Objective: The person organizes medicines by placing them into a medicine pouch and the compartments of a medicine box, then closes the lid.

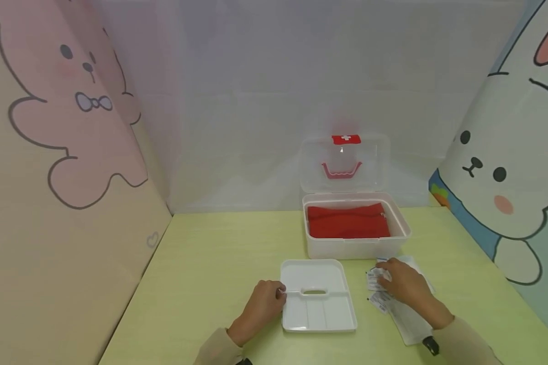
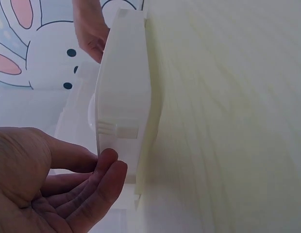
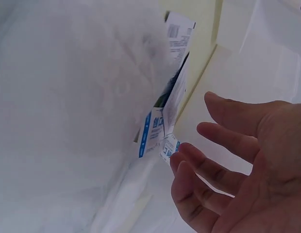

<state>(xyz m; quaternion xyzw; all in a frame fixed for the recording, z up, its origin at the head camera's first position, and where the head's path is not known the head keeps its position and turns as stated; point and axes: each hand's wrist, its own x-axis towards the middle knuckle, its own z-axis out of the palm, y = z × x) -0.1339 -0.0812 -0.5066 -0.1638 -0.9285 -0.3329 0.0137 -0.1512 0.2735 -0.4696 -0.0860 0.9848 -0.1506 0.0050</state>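
Observation:
My left hand [image 1: 262, 305] pinches the left rim of a white divided tray [image 1: 314, 276], thumb on one side of the rim and fingertips on the other in the left wrist view. The tray has a slot near its middle and lies on the table. Over on the right, my right hand [image 1: 406, 285] hovers above small printed paper packets [image 1: 374, 280], its fingers loosely bent with nothing between them. The right wrist view shows blue-and-white packets [image 3: 153, 131] close to the fingertips. Beneath that hand lies a larger translucent white pouch [image 1: 408, 324], partly covered by the forearm.
Behind the tray stands a white first-aid box [image 1: 351, 248] with a folded red cloth item [image 1: 347, 223] inside. Its clear lid [image 1: 310, 172] stands raised, with a red handle. Walls with cartoon animals border the yellow table [image 1: 219, 253] on both sides.

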